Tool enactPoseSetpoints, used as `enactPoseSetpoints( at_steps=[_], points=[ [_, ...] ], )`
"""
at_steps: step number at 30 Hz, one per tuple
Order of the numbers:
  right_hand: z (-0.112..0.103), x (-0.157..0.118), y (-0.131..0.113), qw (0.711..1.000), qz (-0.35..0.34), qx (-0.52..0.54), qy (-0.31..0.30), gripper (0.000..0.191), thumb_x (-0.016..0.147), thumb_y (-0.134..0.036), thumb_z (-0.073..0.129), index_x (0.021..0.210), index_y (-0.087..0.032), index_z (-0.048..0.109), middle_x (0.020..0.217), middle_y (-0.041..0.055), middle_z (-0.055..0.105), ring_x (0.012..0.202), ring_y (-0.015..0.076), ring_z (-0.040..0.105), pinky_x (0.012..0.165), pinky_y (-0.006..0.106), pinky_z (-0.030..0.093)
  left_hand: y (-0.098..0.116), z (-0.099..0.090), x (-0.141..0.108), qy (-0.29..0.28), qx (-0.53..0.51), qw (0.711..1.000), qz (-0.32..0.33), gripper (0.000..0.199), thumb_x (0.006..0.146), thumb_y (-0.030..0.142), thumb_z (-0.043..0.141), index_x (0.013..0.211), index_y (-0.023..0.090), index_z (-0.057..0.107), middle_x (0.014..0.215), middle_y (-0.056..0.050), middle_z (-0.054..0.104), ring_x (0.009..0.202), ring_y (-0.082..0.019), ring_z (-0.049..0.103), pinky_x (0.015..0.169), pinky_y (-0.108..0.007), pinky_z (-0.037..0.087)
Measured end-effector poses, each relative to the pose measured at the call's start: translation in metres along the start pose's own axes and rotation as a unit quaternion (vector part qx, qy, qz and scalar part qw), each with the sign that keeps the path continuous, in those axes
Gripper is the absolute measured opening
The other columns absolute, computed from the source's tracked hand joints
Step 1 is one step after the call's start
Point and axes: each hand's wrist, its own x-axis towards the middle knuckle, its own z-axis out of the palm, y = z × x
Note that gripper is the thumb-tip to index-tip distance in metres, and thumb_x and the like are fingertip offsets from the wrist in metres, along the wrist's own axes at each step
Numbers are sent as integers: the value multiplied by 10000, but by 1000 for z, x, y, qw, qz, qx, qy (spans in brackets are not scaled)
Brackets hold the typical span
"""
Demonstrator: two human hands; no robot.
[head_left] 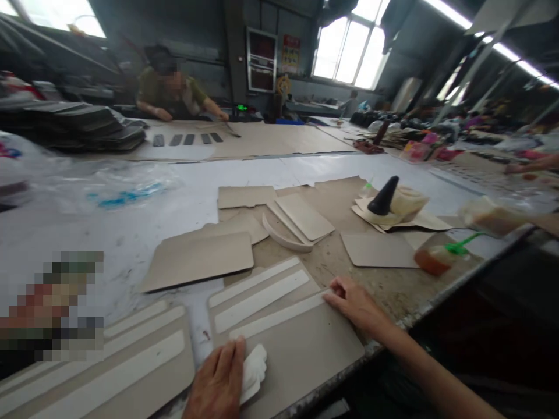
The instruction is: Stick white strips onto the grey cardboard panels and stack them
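A beige panel [301, 364] lies at the table's near edge, with a long white strip [279, 315] across its upper part. My right hand [351, 305] pinches the right end of this strip. At the strip's left end are the fingertips of my left hand [218, 378], which is closed over a crumpled white cloth [254, 372]; the cloth sticks out on its thumb side. Its thumb is hidden. Just behind, a second panel with two white strips [262, 301] is partly covered. To the left, another panel [144, 372] carries several white strips.
Beige panels [205, 256] and a curved piece [283, 235] lie farther back. A black cone [384, 196] stands on beige sheets beside a bottle with a green nozzle [437, 256]. Clear plastic [126, 189] lies left. Across the table a person [174, 87] works near dark pieces [189, 139].
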Motion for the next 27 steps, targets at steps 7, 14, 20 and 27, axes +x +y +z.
enactPoseSetpoints(
  at_steps=[7,14,20,27],
  points=[
    [12,13,-3,982,-134,-88,95,379,825,-370,490,1133,-151,510,1046,117,573,1017,272,501,879,408,377,17,-12,3,-31,29,998,-49,433,798,-50,336,1205,68,428,1114,-104,566,1064,-212,501,925,-351,435],
    [38,50,-60,930,-326,-91,142,604,867,-448,432,1361,-120,320,1274,155,449,1198,277,350,1004,432,258,12,-14,2,-24,31,999,-20,415,817,-19,338,1211,72,434,1119,-97,557,1055,-209,504,909,-325,447],
    [47,56,-60,927,-326,-147,109,572,888,-442,394,1375,-149,333,1273,146,442,1186,282,336,996,444,243,13,-12,1,-23,22,999,-43,436,820,-42,285,1222,64,418,1152,-111,534,1087,-229,481,920,-359,441],
    [68,46,-108,920,-355,-119,113,583,897,-443,380,1406,-179,276,1318,142,406,1220,284,307,1011,452,229,7,-20,3,-40,16,999,0,440,797,-32,315,1213,41,437,1139,-124,550,1071,-232,495,879,-338,474]
  ],
)
